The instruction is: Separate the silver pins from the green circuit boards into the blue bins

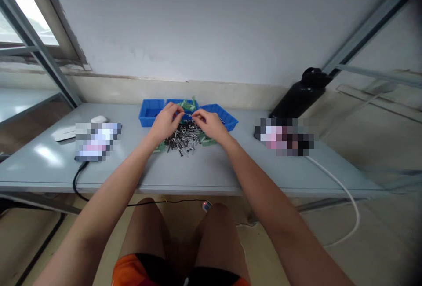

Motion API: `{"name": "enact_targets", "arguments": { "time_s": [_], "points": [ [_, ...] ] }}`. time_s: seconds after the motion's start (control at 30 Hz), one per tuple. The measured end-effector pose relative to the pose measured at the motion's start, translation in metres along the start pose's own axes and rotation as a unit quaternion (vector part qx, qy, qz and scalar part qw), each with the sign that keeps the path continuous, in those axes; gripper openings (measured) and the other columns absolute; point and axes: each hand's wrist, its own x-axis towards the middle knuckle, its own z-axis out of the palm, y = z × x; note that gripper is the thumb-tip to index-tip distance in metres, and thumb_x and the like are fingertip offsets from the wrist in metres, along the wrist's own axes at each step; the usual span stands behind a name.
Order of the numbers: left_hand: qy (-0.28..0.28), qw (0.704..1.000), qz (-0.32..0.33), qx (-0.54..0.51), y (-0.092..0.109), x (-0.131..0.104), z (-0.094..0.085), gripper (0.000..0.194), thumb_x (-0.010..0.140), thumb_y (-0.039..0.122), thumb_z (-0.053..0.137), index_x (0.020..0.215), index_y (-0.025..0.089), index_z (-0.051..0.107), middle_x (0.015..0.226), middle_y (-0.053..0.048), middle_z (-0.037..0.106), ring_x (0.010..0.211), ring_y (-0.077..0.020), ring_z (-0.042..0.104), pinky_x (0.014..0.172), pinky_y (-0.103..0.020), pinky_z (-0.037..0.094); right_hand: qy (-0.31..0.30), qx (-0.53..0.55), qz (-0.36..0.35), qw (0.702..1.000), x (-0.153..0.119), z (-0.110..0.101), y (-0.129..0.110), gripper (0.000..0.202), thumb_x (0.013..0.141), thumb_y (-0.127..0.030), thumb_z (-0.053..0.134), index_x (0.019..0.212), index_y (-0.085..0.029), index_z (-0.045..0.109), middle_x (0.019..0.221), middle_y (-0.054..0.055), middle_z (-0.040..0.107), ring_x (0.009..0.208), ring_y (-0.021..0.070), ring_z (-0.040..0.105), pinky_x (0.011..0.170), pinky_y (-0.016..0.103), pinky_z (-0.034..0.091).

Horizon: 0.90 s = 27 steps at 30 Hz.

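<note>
Above a loose pile of small black and silver screws [184, 136], my left hand [169, 121] and my right hand [211, 123] face each other with fingertips pinched. A thin shiny piece, which looks like a screw [187, 113], spans the small gap between them. Its exact form is too small to make out. Behind my left hand stands a blue bin [145, 120], and a second blue bin [169, 100] beside it has green plastic pieces [188, 104] over it. Another blue bin [231, 122] sits angled behind my right hand. More green plastic [207, 141] lies under that hand.
On the left are a phone [99, 142] with a black cable, a white case [99, 119] and a flat white object [67, 133]. A black bottle [298, 99] and another blurred device [283, 138] with a white cable stand right. The wall [204, 35] closes off the back.
</note>
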Motion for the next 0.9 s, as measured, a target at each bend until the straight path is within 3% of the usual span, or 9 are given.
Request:
{"name": "enact_targets", "arguments": {
  "time_s": [0.17, 0.37, 0.53, 0.63, 0.73, 0.9],
  "points": [
    [-0.008, 0.999, 0.023, -0.047, 0.0027, -0.0003, 0.0010, 0.008, 0.090, 0.021, 0.054, 0.090, 0.016, 0.061, 0.088, -0.005, 0.058, 0.078, -0.0144, 0.057, 0.075, -0.028, 0.049, -0.047, 0.006, -0.014, 0.999, -0.0021, 0.0082, -0.0029, 0.018, 0.088, -0.030, 0.052, 0.090, -0.019, 0.065, 0.072, 0.002, 0.067, 0.062, 0.0144, 0.056, 0.063, 0.027, 0.040],
    [-0.043, 0.998, -0.002, -0.047, -0.0013, 0.0000, 0.0053, 0.011, 0.086, 0.023, 0.062, 0.095, 0.018, 0.066, 0.092, -0.005, 0.063, 0.076, -0.0142, 0.059, 0.075, -0.029, 0.050, -0.017, 0.039, -0.016, 0.999, -0.0015, 0.0082, -0.0038, 0.016, 0.087, -0.028, 0.051, 0.092, -0.020, 0.064, 0.074, 0.002, 0.067, 0.064, 0.0143, 0.058, 0.064, 0.027, 0.041],
    [-0.044, 0.998, -0.001, -0.044, -0.0001, 0.0001, 0.0055, 0.009, 0.086, 0.021, 0.060, 0.090, 0.017, 0.067, 0.088, -0.005, 0.066, 0.076, -0.0152, 0.060, 0.074, -0.029, 0.050, -0.032, 0.031, -0.026, 0.999, -0.0020, 0.0090, -0.0031, 0.016, 0.087, -0.029, 0.052, 0.090, -0.019, 0.064, 0.077, 0.002, 0.068, 0.065, 0.0139, 0.058, 0.065, 0.027, 0.042],
    [-0.041, 0.998, -0.029, -0.045, 0.0002, -0.0006, 0.0051, 0.009, 0.085, 0.019, 0.058, 0.090, 0.016, 0.065, 0.089, -0.005, 0.068, 0.079, -0.0152, 0.062, 0.073, -0.027, 0.049, -0.037, 0.045, -0.025, 0.998, -0.0016, 0.0076, -0.0031, 0.019, 0.086, -0.033, 0.055, 0.096, -0.020, 0.064, 0.082, 0.003, 0.069, 0.070, 0.0147, 0.060, 0.067, 0.027, 0.044],
    [-0.037, 0.997, -0.062, -0.038, -0.0013, -0.0012, 0.0044, 0.010, 0.084, 0.018, 0.057, 0.090, 0.016, 0.064, 0.085, -0.004, 0.069, 0.077, -0.0146, 0.062, 0.070, -0.026, 0.047, -0.002, 0.037, -0.026, 0.999, -0.0009, 0.0048, -0.0039, 0.023, 0.086, -0.034, 0.055, 0.102, -0.020, 0.064, 0.085, 0.004, 0.069, 0.071, 0.0153, 0.061, 0.069, 0.028, 0.045],
    [-0.062, 0.996, -0.058, 0.012, -0.0048, -0.0010, 0.0041, 0.011, 0.082, 0.022, 0.059, 0.088, 0.016, 0.066, 0.083, -0.004, 0.069, 0.072, -0.0147, 0.060, 0.068, -0.027, 0.045, 0.011, 0.017, -0.028, 0.999, -0.0005, 0.0028, -0.0061, 0.020, 0.087, -0.034, 0.053, 0.094, -0.019, 0.065, 0.084, 0.004, 0.069, 0.070, 0.0155, 0.060, 0.068, 0.029, 0.044]
  ]
}}
